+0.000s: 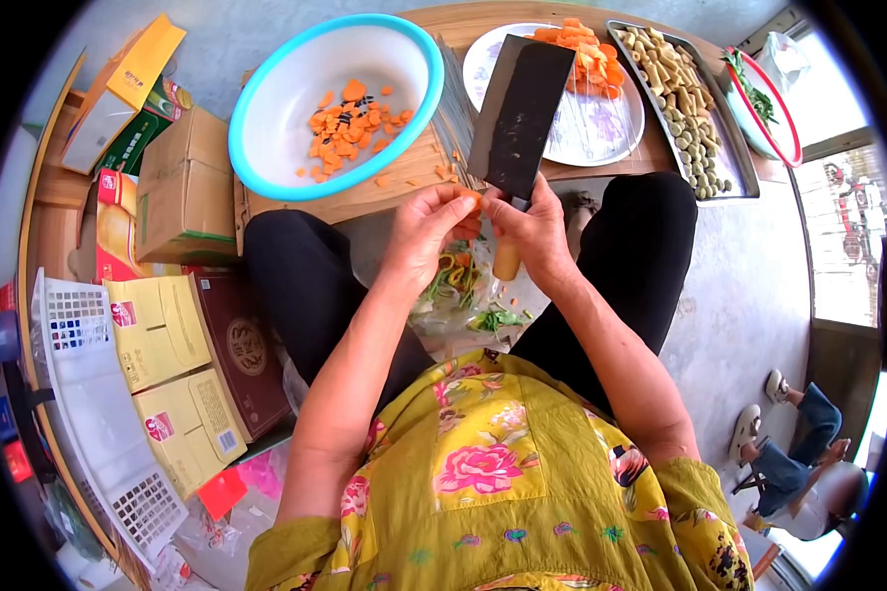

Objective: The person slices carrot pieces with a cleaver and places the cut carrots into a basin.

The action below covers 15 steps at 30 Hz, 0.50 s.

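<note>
In the head view, the left hand (424, 229) had its fingers closed on a small carrot piece (474, 199), above the gap between the knees. The right hand (540, 231) gripped the cleaver (519, 118), its fingers wrapped where blade met handle, thumb close to the carrot. The piece looked light and firm, perhaps slick where cut, best pinched by its edges; the cleaver seemed heavy and rigid, safest held by its wooden handle (506, 259). Beyond lay the blue-rimmed basin (266, 108). Fingers hid most of the piece, and the blade covered part of the white plate (479, 67).
</note>
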Tool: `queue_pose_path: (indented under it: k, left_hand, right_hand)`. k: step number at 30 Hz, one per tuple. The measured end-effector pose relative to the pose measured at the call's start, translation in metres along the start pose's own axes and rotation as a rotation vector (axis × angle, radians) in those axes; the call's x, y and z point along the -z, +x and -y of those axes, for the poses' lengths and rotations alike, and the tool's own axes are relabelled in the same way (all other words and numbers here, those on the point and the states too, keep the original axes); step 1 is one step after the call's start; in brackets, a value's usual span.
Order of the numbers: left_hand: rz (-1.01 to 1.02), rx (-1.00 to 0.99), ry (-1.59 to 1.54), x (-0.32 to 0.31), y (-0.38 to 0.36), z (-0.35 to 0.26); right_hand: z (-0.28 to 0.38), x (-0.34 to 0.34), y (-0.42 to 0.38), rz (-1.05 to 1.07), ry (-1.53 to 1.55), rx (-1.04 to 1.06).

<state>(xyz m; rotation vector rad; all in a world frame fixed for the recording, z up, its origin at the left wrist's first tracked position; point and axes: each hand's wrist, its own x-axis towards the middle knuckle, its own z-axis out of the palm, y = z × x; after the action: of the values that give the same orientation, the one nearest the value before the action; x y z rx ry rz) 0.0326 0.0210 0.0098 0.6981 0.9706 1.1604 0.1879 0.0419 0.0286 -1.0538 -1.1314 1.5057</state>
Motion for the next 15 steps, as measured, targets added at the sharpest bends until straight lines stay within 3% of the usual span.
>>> queue_pose_path:
  k: [6,8,13,15]
  left_hand:
    - [0.002,0.032,-0.114,-0.003,0.0,0.006]
    - [-0.009,0.057,-0.245,-0.001,0.001,0.003]
    - [-0.032,0.047,-0.553,0.013,0.007,-0.005]
    - [-0.035,-0.023,-0.665,0.011,0.006,-0.009]
  right_hand:
    - [-0.004,0.004,-0.001,-0.008,-0.088,0.09]
    - [-0.006,0.005,-0.002,-0.036,-0.346,0.202]
    - [0.014,0.01,-0.009,-0.018,-0.631,0.457]
    - [0.022,0.011,-0.015,0.038,-0.918,0.619]
